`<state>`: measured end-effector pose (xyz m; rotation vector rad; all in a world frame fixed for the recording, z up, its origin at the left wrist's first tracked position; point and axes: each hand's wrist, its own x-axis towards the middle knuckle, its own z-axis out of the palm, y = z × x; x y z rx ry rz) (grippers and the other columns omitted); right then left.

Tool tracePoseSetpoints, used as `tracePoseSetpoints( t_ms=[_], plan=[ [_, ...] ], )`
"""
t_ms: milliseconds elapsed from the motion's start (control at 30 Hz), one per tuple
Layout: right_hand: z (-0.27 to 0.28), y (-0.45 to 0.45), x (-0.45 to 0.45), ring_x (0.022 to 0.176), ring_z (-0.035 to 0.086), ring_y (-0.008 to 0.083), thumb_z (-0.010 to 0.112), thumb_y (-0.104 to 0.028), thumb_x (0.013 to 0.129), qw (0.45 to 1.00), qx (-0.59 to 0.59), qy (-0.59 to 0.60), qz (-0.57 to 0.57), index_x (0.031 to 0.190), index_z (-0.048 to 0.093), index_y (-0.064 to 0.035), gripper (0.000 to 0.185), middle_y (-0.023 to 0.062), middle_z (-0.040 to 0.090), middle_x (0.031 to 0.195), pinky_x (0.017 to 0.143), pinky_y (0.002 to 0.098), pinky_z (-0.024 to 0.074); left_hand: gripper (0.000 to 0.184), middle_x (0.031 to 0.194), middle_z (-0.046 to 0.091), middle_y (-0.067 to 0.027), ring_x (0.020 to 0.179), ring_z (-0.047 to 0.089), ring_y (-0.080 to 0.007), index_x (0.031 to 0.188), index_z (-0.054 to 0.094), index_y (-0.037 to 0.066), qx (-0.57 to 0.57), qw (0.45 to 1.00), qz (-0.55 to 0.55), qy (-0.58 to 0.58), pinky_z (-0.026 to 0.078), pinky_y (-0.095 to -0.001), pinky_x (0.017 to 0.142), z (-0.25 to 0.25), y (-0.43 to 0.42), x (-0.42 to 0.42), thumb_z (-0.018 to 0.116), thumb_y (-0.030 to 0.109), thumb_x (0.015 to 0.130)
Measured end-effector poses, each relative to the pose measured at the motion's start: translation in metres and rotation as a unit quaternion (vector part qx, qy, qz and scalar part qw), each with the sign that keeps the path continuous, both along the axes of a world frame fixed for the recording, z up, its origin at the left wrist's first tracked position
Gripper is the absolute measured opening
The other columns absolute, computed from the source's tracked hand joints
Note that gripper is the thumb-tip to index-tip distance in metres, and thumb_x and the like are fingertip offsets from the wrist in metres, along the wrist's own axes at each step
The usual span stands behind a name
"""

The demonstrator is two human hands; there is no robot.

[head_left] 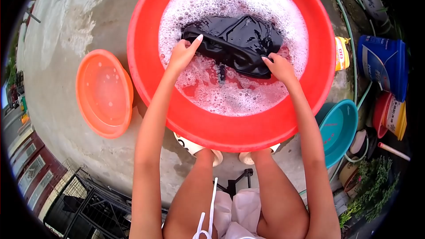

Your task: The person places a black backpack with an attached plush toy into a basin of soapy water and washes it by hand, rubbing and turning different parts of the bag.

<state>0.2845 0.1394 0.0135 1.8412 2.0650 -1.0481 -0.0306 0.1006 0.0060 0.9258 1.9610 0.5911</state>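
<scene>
A large red basin (pixel 230 135) holds soapy water with thick white foam. In it lies a wet black cloth (pixel 248 35), partly spread, its near edge raised as a folded band. My left hand (pixel 183 53) pinches the left end of this band, thumb on top. At the band's right end, my right hand (pixel 279 65) grips the fabric between thumb and fingers. Part of the cloth's far side rests in the foam.
An orange basin (pixel 105 93) sits on the concrete at left. To the right are a yellow packet (pixel 341 54), a teal basin (pixel 338 130), a blue bucket (pixel 384 64), a green hose (pixel 349 31) and plants (pixel 374 188). A black metal rack (pixel 88 208) stands lower left.
</scene>
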Motion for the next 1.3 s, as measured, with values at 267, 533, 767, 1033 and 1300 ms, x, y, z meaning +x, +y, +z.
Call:
tracePoseSetpoints(
  t_ms=[267, 533, 767, 1033, 1300],
  plan=[
    [-0.036, -0.01, -0.035, 0.094, 0.057, 0.0359, 0.047, -0.033, 0.078, 0.997, -0.018, -0.025, -0.066, 0.092, 0.063, -0.0068, 0.034, 0.02, 0.061, 0.095, 0.082, 0.0439, 0.0442, 0.041, 0.075, 0.062, -0.0081, 0.066, 0.056, -0.0156, 0.085, 0.061, -0.003, 0.03, 0.996, 0.024, -0.075, 0.044, -0.0279, 0.063, -0.029, 0.008, 0.007, 0.067, 0.035, 0.074],
    [0.023, 0.048, 0.034, 0.049, 0.041, 0.0092, 0.049, -0.024, 0.089, 0.75, 0.028, 0.438, -0.495, 0.079, 0.055, -0.0045, 0.022, -0.0012, 0.047, 0.061, 0.048, 0.0242, 0.0361, 0.019, 0.089, 0.062, -0.0052, 0.078, 0.056, -0.0103, 0.095, 0.058, -0.001, 0.169, 0.951, 0.081, -0.246, 0.044, -0.0242, 0.073, 0.049, 0.001, -0.012, 0.058, 0.0, 0.076],
    [0.107, 0.057, 0.045, 0.053, 0.041, 0.005, 0.049, -0.023, 0.09, 0.861, 0.074, 0.388, -0.32, 0.081, 0.057, -0.0052, 0.021, -0.0034, 0.045, 0.061, 0.052, 0.0183, 0.0348, 0.037, 0.103, 0.057, -0.0086, 0.093, 0.055, -0.0161, 0.113, 0.045, 0.0, 0.179, 0.878, 0.139, -0.421, 0.043, -0.0295, 0.083, 0.061, -0.002, 0.009, 0.044, -0.003, 0.077],
    [0.057, 0.019, -0.103, 0.092, 0.056, 0.017, 0.06, -0.024, 0.081, 0.897, 0.069, 0.434, 0.035, 0.098, 0.059, -0.0009, 0.029, 0.0108, 0.061, 0.098, 0.079, 0.0292, 0.0431, 0.023, 0.101, 0.055, -0.0052, 0.093, 0.051, -0.0095, 0.105, 0.047, 0.001, 0.156, 0.91, 0.047, -0.381, 0.041, -0.0235, 0.081, 0.065, -0.018, 0.054, 0.053, 0.007, 0.083],
    [0.061, 0.033, -0.097, 0.062, 0.048, 0.0066, 0.07, -0.012, 0.07, 0.918, 0.045, 0.386, -0.085, 0.076, 0.059, -0.001, 0.016, 0.0028, 0.057, 0.067, 0.057, 0.0234, 0.0404, 0.013, 0.077, 0.057, -0.0013, 0.069, 0.051, -0.0049, 0.095, 0.051, -0.001, 0.148, 0.956, -0.026, -0.253, 0.041, -0.0204, 0.061, 0.045, -0.022, 0.056, 0.055, 0.005, 0.084]
  ],
)
